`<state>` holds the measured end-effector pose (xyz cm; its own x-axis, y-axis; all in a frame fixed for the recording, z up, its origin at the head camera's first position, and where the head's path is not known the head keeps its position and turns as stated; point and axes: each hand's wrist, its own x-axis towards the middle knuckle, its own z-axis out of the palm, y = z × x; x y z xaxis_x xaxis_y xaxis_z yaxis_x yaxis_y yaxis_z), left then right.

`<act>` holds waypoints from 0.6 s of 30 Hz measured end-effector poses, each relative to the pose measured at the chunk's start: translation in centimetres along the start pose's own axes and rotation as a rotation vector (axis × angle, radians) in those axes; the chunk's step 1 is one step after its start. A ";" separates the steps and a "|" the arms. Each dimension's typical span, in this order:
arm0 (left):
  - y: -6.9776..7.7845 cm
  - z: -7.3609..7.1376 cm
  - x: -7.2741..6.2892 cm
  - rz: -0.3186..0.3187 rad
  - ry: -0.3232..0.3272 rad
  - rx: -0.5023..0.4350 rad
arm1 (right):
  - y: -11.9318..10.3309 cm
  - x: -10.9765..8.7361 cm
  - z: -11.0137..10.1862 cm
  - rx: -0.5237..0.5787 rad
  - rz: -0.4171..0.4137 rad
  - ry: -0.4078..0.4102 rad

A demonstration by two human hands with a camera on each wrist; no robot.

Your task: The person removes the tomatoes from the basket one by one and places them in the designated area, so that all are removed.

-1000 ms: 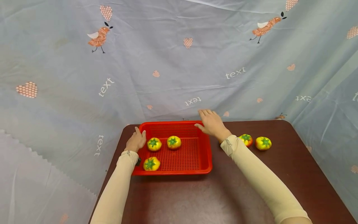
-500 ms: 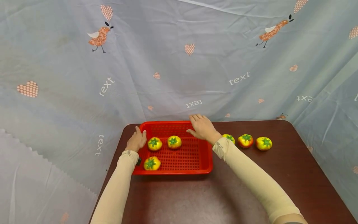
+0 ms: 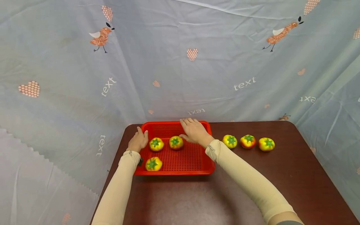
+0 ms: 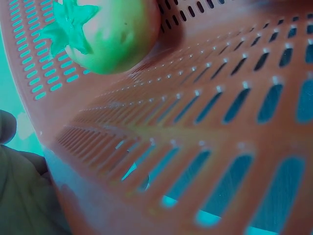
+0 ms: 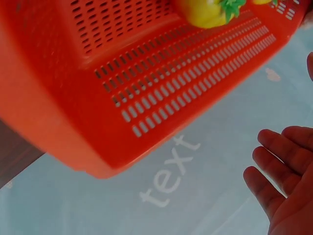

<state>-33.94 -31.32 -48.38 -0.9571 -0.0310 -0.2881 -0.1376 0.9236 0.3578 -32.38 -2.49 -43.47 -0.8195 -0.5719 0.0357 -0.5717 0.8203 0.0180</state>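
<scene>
Above the far part of the red basket (image 3: 174, 172), as the head view has it, hangs the right hand (image 3: 194, 131), palm down, its fingers spread wide with nothing seen in them. Its thumb lies close to the middle fruit (image 3: 176, 142), a round, yellow, tomato-like thing with a green star-shaped top; depth is hard to read from this angle, so whether the two touch cannot be told. The left hand (image 3: 138, 141) is at the basket's left wall, its fingers loose and holding no fruit; whether it presses the rim is unclear.

Working well over this basket would likely mean lowering the right hand from straight above, fingers apart on either side of a fruit, while the left hand steadies the wall. Such round bodies would probably roll if nudged, so a slow touch seems best.

Inside, the back left fruit (image 3: 156, 144) and the front left fruit (image 3: 153, 163) sit near the left wall. On the dark table (image 3: 180, 200), right of the basket, three more stand in a row: the near fruit (image 3: 230, 141) just beside the right sleeve (image 3: 242, 172), then the reddish fruit (image 3: 247, 141) and the end fruit (image 3: 266, 144). The raised rim and that sleeve seem the main obstacles.
</scene>
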 end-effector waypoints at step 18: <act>0.3 -0.7 -0.3 -0.012 -0.032 0.002 | -4.0 1.4 0.7 -0.068 -0.120 -0.089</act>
<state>-33.92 -31.32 -47.56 -0.9467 -0.0301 -0.3206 -0.1487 0.9240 0.3523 -31.26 -6.62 -44.18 -0.7473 -0.6619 -0.0595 -0.6644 0.7425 0.0847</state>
